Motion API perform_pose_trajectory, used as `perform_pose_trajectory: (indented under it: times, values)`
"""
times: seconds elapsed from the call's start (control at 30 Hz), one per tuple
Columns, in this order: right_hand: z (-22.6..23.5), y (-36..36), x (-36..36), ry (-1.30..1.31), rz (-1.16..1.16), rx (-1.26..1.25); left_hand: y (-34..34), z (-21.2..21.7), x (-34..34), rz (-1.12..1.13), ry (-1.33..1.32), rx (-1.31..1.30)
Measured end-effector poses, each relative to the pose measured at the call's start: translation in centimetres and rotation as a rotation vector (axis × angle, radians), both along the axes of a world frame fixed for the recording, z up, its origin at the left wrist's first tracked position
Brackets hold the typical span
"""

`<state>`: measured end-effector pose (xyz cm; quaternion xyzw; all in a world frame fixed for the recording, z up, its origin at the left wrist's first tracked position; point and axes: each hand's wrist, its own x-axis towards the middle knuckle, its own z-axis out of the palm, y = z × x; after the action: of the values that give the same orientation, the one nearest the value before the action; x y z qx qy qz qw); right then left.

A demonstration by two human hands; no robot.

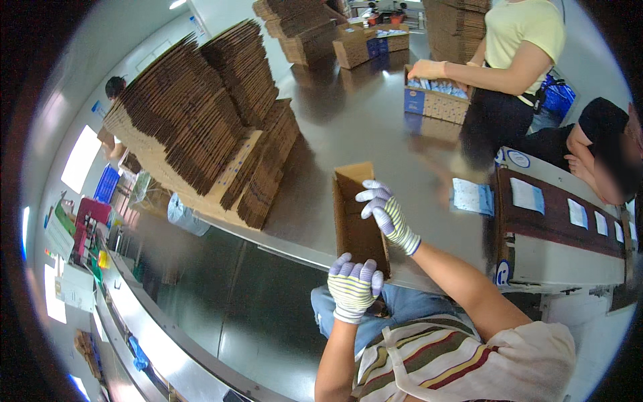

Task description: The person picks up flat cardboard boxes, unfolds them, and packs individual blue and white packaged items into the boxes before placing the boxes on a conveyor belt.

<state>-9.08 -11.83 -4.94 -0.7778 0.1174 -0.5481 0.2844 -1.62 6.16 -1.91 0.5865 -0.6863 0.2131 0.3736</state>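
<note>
I have an open cardboard box (358, 221) at the near edge of the steel table (348, 127), standing on its side so its long axis runs away from me, from the near edge toward the table's middle; the open side shows its brown inside wall. My right hand (387, 216) lies on the box's right-hand wall near the far end, gloved fingers loosely spread over the cardboard, not closed round it; my left hand (353, 287) sits at the near end of the box, fingers curled at the lower corner, and I cannot tell whether they pinch the flap or only press on it. So the box lies between my two hands, right at the far part, left at the near part; the left is the nearer to my body. A tall stack of flat cartons (201, 127) stands well apart toward the table's left edge; a small blue-and-white packet (471, 196) lies just right of the box, near the conveyor (562, 221).
</note>
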Motion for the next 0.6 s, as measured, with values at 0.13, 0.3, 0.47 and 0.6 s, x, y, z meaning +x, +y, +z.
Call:
perform_pose_trajectory:
  times: [0.13,0.3,0.47,0.6]
  values:
    - [-0.2,-0.3,-0.3,0.013,-0.022,-0.015,-0.1,0.3,-0.2,0.010,-0.027,0.025]
    - [0.2,-0.1,-0.7,0.046,-0.044,-0.037,0.0,-0.2,-0.4,0.012,-0.009,0.060]
    - [0.1,-0.2,-0.8,0.043,-0.026,-0.040,0.4,0.4,0.7,-0.091,-0.128,0.127]
    - [1.0,-0.1,-1.1,0.059,-0.038,-0.103,1.6,1.6,0.9,0.005,-0.224,0.268]
